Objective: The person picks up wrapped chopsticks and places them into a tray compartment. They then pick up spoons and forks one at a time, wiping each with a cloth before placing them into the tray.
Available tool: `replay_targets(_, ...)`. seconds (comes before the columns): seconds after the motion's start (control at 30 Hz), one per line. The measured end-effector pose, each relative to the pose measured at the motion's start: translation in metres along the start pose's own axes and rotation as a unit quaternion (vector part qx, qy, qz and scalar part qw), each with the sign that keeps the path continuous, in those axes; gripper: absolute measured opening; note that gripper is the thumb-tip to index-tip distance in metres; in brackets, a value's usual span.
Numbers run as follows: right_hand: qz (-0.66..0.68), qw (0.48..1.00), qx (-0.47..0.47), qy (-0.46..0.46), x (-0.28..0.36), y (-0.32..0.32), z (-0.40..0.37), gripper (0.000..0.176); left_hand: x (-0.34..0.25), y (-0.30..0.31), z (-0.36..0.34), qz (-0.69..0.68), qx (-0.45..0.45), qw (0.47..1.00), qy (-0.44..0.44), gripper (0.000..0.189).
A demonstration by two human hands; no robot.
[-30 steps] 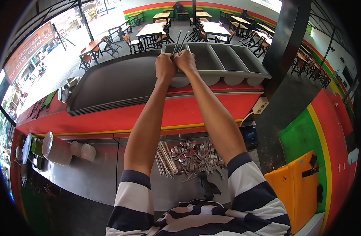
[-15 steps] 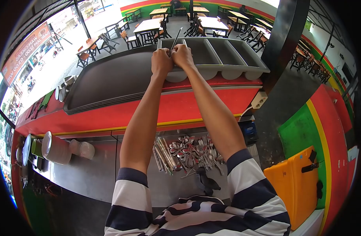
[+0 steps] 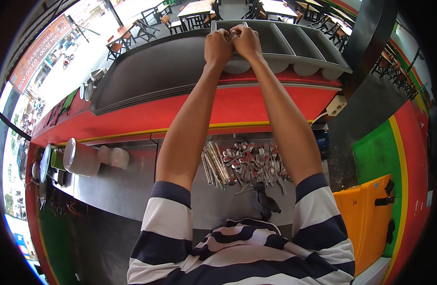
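Note:
My left hand (image 3: 218,47) and my right hand (image 3: 247,42) meet at the left end of the grey cutlery tray (image 3: 294,61), fingers curled and pressed together over its leftmost compartment. Whatever sits between the fingertips is mostly hidden. Below my forearms, on the steel counter (image 3: 185,204), lies a row of chopsticks (image 3: 215,164) beside a loose heap of spoons and forks (image 3: 254,161). A crumpled dark cloth-like item (image 3: 265,202) rests just in front of the heap.
Stacked dark serving trays (image 3: 152,71) lie left of the cutlery tray on the red ledge (image 3: 180,114). White plates (image 3: 80,159) and bowls (image 3: 118,157) stand at the counter's left. A black post (image 3: 370,38) rises at right, and an orange box (image 3: 366,218) stands below.
The view has tilted down and swung left, so the tray and hands appear higher and further right. The thin pointed utensil that stuck up between my hands no longer shows.

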State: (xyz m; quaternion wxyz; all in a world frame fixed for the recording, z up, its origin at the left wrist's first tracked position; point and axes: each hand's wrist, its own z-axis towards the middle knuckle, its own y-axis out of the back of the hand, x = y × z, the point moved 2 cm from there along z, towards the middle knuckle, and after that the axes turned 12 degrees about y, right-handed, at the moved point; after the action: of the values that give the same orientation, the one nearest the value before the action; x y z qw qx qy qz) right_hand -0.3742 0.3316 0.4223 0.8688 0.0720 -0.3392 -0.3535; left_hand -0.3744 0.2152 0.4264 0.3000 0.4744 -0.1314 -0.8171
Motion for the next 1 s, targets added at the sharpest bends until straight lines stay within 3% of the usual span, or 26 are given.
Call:
replay_targets(0.23,0.038,0.998,-0.038,0.044,0.007,0.008,-0.002,0.024,-0.002,0.004,-0.001,-0.063,-0.017,0.995,-0.076,0.026)
replay_targets(0.4,0.177,0.982,-0.044,0.055,-0.003,0.012,0.0,0.019,-0.008,0.02,-0.011,-0.155,0.01,0.978,-0.138,0.024)
replay_targets(0.5,0.252,0.967,0.021,0.021,0.005,0.021,-0.002,0.021,-0.022,0.046,-0.053,-0.187,-0.03,0.96,-0.206,0.024)
replay_targets(0.57,0.274,0.961,0.039,0.017,0.012,0.027,-0.006,0.02,-0.019,0.067,-0.112,-0.23,0.032,0.961,-0.149,0.022)
replay_targets(0.6,0.285,0.957,0.05,0.013,0.015,0.028,-0.011,0.02,-0.011,0.072,-0.142,-0.245,0.039,0.949,-0.194,0.016)
replay_targets(0.63,0.283,0.958,0.026,0.025,0.021,0.03,-0.016,0.022,0.007,0.074,-0.178,-0.239,0.084,0.96,-0.118,0.01)
replay_targets(0.7,0.239,0.969,-0.019,0.058,0.033,0.032,-0.03,0.021,0.054,0.072,-0.246,-0.178,0.186,0.961,0.106,0.018)
replay_targets(0.77,0.195,0.971,-0.092,0.103,0.054,0.033,-0.061,0.016,0.15,0.044,-0.318,-0.14,0.193,0.956,0.169,0.018)
replay_targets(0.83,0.183,0.971,-0.133,0.076,0.077,0.025,-0.116,0.012,0.214,0.038,-0.38,-0.142,0.199,0.9,0.361,0.018)
replay_targets(0.87,0.17,0.968,-0.156,0.103,0.086,0.013,-0.147,0.009,0.241,0.036,-0.405,-0.087,0.17,0.926,0.326,0.018)
replay_targets(0.93,0.23,0.969,-0.09,-0.035,0.086,-0.026,-0.232,0.014,0.286,0.03,-0.442,-0.004,0.149,0.946,0.289,0.02)
replay_targets(1.0,0.074,0.986,0.089,-0.12,0.071,-0.069,-0.324,0.027,0.313,0.023,-0.464,0.048,0.169,0.942,0.288,0.025)
